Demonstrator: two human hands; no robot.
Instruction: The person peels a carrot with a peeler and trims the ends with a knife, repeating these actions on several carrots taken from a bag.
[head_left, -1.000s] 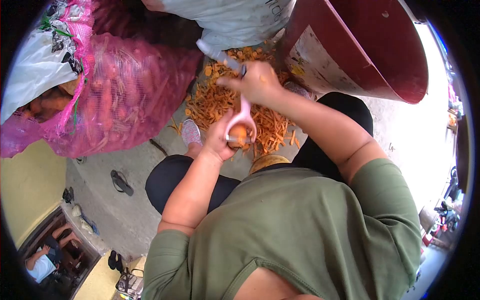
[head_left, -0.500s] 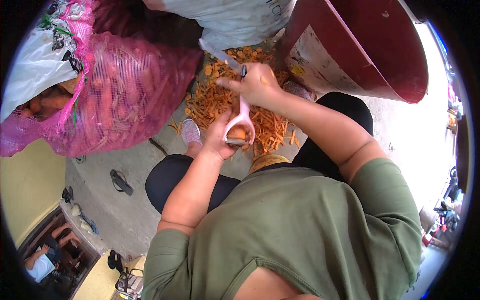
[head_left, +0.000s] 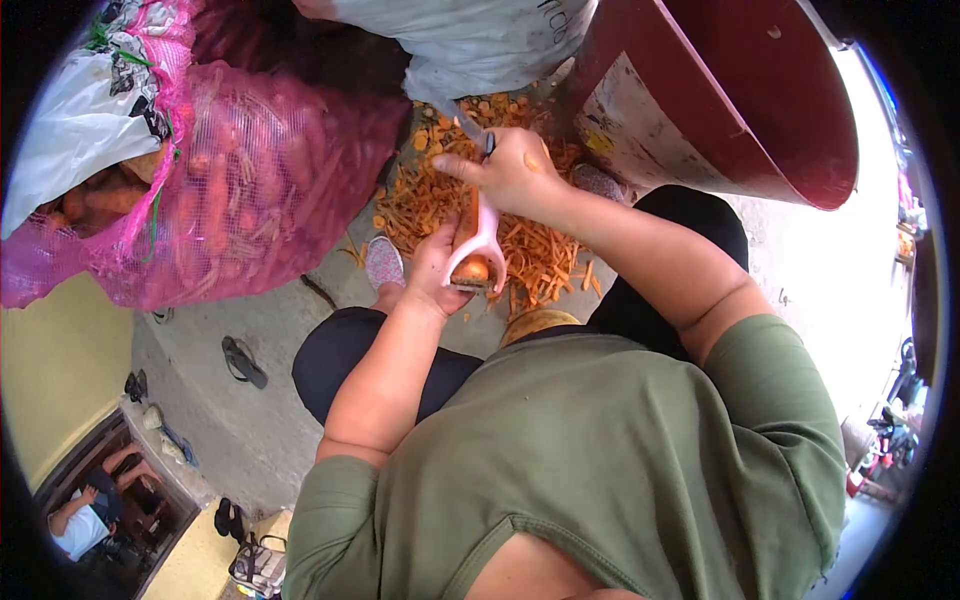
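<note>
My left hand [head_left: 434,268] is closed around a carrot [head_left: 472,268], whose thick end points toward me. My right hand [head_left: 518,172] grips the handle of a pink peeler [head_left: 488,250], and the peeler's wide head sits over the carrot's near end. The same hand also has a knife [head_left: 462,120] in it, its blade sticking out to the upper left. Below both hands, orange peelings [head_left: 545,265] and cut carrot pieces lie heaped on the floor. My right fingers are partly hidden behind the hand.
A pink mesh sack of carrots [head_left: 250,190] stands at left, with a white sack [head_left: 490,45] at the back. A large dark red tub [head_left: 690,110] is at the right. One flip-flop [head_left: 243,362] lies on the concrete floor. Another person [head_left: 85,525] sits in a doorway, lower left.
The peeler head has shifted slightly left on the carrot, and more of the carrot's thick end shows. The knife blade has swung slightly. Both arms stay nearly in place.
</note>
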